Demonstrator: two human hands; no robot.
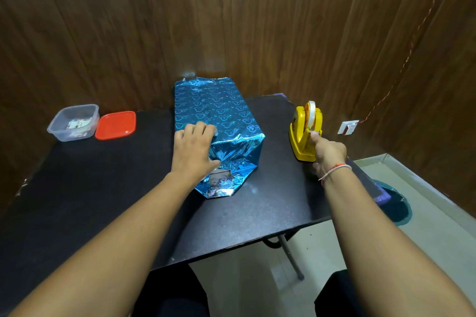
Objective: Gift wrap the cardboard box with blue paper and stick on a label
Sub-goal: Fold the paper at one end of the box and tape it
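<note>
**Box mostly wrapped, one hand on it, other at the tape**

So the box (216,121) sits around the middle of the black table (103,201), long side running away from the camera, far end close to the wood wall (231,20). It's covered in shiny blue paper (231,162) with a little heart pattern. The near end is folded in but looks crinkly and loose, with a silvery patch showing low down where the flaps meet.

Left hand (192,152) lies on the near left corner of the box, fingers spread and fairly straight over the top edge, thumb down on the folded end, pressing the paper flat rather than grabbing it.

Right hand (327,153) is out at the yellow dispenser (305,131), which stands near the table's right edge, well apart from the box. Fingers are curled, and thumb and forefinger are up at the cutter end where the tape (311,114) comes off the roll. It looks like a pinch on the tape end, though the strip itself is too small to make out. There's a thread bracelet (334,171) on that wrist.

Over on the far left: a clear tub (73,122) with some small paper bits inside (can't tell what), and its red lid (116,125) lying flat just beside it, touching or almost.
</note>
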